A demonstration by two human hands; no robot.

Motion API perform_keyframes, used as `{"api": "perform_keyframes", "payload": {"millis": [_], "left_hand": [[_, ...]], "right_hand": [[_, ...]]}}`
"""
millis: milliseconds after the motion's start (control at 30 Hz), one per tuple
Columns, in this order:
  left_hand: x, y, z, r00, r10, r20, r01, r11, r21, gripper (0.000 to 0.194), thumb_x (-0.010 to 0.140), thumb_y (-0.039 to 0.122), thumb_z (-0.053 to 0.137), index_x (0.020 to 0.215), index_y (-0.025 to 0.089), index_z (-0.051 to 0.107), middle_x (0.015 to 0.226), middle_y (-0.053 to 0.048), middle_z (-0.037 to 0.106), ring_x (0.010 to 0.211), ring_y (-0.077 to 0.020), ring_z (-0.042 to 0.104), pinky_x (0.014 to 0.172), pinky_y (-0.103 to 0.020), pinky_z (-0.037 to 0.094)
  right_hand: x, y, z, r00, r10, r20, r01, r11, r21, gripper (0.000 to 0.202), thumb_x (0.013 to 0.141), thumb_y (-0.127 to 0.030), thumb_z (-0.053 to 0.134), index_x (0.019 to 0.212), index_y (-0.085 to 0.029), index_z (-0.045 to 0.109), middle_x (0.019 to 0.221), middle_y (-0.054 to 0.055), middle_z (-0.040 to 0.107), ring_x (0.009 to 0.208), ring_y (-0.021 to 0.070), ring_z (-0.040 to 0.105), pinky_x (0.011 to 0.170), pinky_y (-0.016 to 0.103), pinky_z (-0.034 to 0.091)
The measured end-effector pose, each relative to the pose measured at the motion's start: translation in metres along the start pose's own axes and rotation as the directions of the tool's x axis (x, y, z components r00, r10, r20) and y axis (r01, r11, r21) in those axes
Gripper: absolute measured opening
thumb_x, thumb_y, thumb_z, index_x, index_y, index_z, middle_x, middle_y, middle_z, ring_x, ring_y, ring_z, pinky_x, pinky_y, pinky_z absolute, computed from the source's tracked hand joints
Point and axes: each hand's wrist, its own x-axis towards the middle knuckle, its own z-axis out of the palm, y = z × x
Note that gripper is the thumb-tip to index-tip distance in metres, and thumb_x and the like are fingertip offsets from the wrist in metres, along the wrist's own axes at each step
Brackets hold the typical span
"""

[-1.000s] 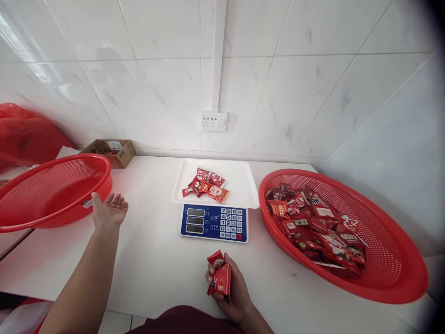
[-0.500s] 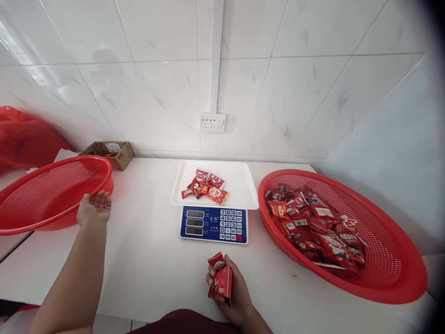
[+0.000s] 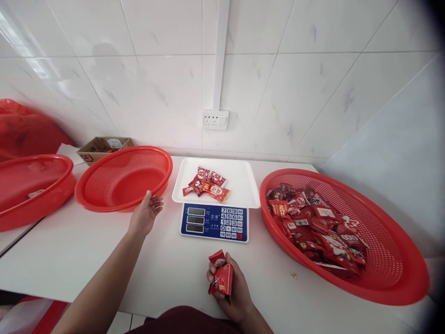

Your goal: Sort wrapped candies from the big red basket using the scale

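My left hand (image 3: 148, 213) grips the near right rim of an empty red basket (image 3: 123, 178), thumb at the rim and fingers curled. In my right hand (image 3: 232, 290), low in the middle, are red candy packets (image 3: 222, 276). Beyond it stands a blue scale (image 3: 213, 222) with a white tray (image 3: 243, 185) on top, holding several red wrapped candies (image 3: 208, 183). To the right, a large red basket (image 3: 396, 250) holds a heap of red packets (image 3: 323, 227).
Another red basket (image 3: 34, 204) stands at the far left, with a red bag (image 3: 28, 132) behind it. A cardboard box (image 3: 100, 148) sits near the wall. A tiny gold scrap (image 3: 294, 276) lies on the table (image 3: 167, 278).
My left hand has moved right, bringing a red basket towards the scale, and another basket now shows at the left. My right hand stays in place with its packets.
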Motion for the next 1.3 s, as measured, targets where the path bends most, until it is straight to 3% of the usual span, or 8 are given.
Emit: {"api": "perform_keyframes", "payload": {"millis": [167, 267, 400, 500, 667, 900, 1167, 1300], "left_hand": [[-0.014, 0.010, -0.014, 0.977, -0.142, 0.161, 0.109, 0.975, 0.196, 0.033, 0.071, 0.045, 0.065, 0.085, 0.015, 0.066, 0.071, -0.006, 0.063, 0.058, -0.0135, 0.057, 0.053, -0.024, 0.045], [-0.027, 0.024, -0.016, 0.892, -0.320, 0.320, 0.145, 0.872, 0.467, 0.024, 0.067, 0.039, 0.070, 0.071, 0.015, 0.067, 0.060, -0.007, 0.061, 0.051, -0.0163, 0.055, 0.048, -0.027, 0.043], [-0.037, 0.039, 0.016, 0.851, -0.085, 0.518, -0.288, 0.749, 0.596, 0.012, 0.063, 0.031, 0.072, 0.065, 0.021, 0.065, 0.061, -0.004, 0.063, 0.055, -0.0199, 0.055, 0.053, -0.031, 0.045], [-0.028, 0.039, 0.056, 0.755, 0.177, 0.631, -0.641, 0.403, 0.653, 0.014, 0.070, 0.031, 0.064, 0.081, 0.023, 0.064, 0.086, -0.005, 0.065, 0.080, -0.0232, 0.057, 0.070, -0.033, 0.044], [-0.002, 0.028, 0.096, 0.670, 0.058, 0.740, -0.736, -0.080, 0.672, 0.013, 0.076, 0.021, 0.050, 0.088, 0.021, 0.055, 0.091, -0.007, 0.062, 0.088, -0.0265, 0.055, 0.072, -0.035, 0.040], [0.006, 0.025, 0.090, 0.708, 0.087, 0.701, -0.695, -0.095, 0.713, 0.017, 0.076, 0.012, 0.045, 0.089, 0.021, 0.051, 0.087, -0.005, 0.061, 0.074, -0.0201, 0.057, 0.060, -0.028, 0.039], [0.026, 0.078, 0.050, 0.702, 0.507, 0.501, -0.478, -0.187, 0.858, 0.020, 0.087, 0.019, 0.038, 0.100, 0.017, 0.053, 0.098, -0.008, 0.060, 0.092, -0.0233, 0.054, 0.077, -0.034, 0.043], [0.028, 0.070, 0.056, 0.696, 0.423, 0.581, -0.547, -0.212, 0.810, 0.026, 0.084, 0.022, 0.046, 0.107, 0.018, 0.055, 0.111, -0.008, 0.059, 0.110, -0.0258, 0.047, 0.092, -0.038, 0.039]], "right_hand": [[0.001, 0.000, -0.002, 1.000, 0.005, 0.000, -0.005, 1.000, -0.016, 0.031, 0.072, -0.044, 0.065, 0.069, -0.016, 0.054, 0.063, -0.001, 0.055, 0.054, 0.0090, 0.051, 0.028, 0.012, 0.025], [0.001, 0.001, -0.001, 1.000, 0.003, -0.002, -0.003, 1.000, -0.017, 0.031, 0.071, -0.045, 0.066, 0.068, -0.016, 0.053, 0.063, -0.001, 0.054, 0.054, 0.0091, 0.051, 0.028, 0.012, 0.025], [0.000, 0.001, 0.003, 1.000, 0.001, -0.023, -0.002, 1.000, -0.020, 0.032, 0.070, -0.044, 0.067, 0.066, -0.016, 0.053, 0.062, -0.001, 0.054, 0.053, 0.0090, 0.050, 0.027, 0.012, 0.024], [-0.001, 0.001, 0.005, 0.999, 0.005, -0.041, -0.005, 1.000, -0.012, 0.032, 0.070, -0.044, 0.067, 0.065, -0.016, 0.053, 0.061, -0.001, 0.053, 0.053, 0.0090, 0.050, 0.028, 0.012, 0.024], [-0.002, 0.000, 0.003, 0.999, -0.015, -0.050, 0.016, 1.000, 0.011, 0.031, 0.069, -0.044, 0.068, 0.066, -0.017, 0.053, 0.060, -0.002, 0.053, 0.052, 0.0087, 0.049, 0.028, 0.011, 0.022], [-0.003, 0.000, 0.003, 0.999, -0.014, -0.049, 0.014, 1.000, 0.013, 0.029, 0.070, -0.042, 0.067, 0.066, -0.016, 0.055, 0.060, -0.001, 0.054, 0.052, 0.0092, 0.050, 0.028, 0.012, 0.022], [0.000, 0.000, 0.000, 0.999, 0.008, -0.033, -0.007, 1.000, 0.021, 0.028, 0.072, -0.042, 0.066, 0.066, -0.016, 0.057, 0.061, 0.000, 0.055, 0.053, 0.0100, 0.051, 0.028, 0.012, 0.026], [-0.001, 0.001, -0.001, 1.000, 0.004, -0.025, -0.003, 1.000, 0.029, 0.029, 0.073, -0.042, 0.064, 0.065, -0.016, 0.057, 0.061, 0.000, 0.055, 0.053, 0.0104, 0.051, 0.027, 0.012, 0.026]]}}
